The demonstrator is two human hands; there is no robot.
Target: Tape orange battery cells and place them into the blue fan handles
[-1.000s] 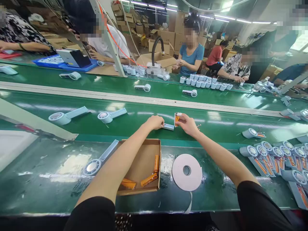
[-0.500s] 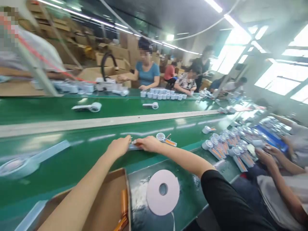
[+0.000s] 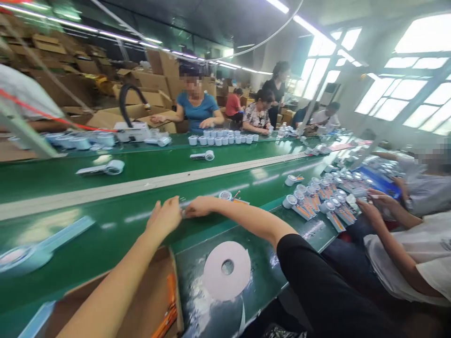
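Right hand has neared left hand; box holds orange batteries.

No readable text, brand, number or sign anywhere in view. Orange cylinders in the open box, near side: too blurred to make out any print. Stacked cartons at back: too small, too soft to read.

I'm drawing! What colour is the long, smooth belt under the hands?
The smooth belt is green, clearest in the head view.
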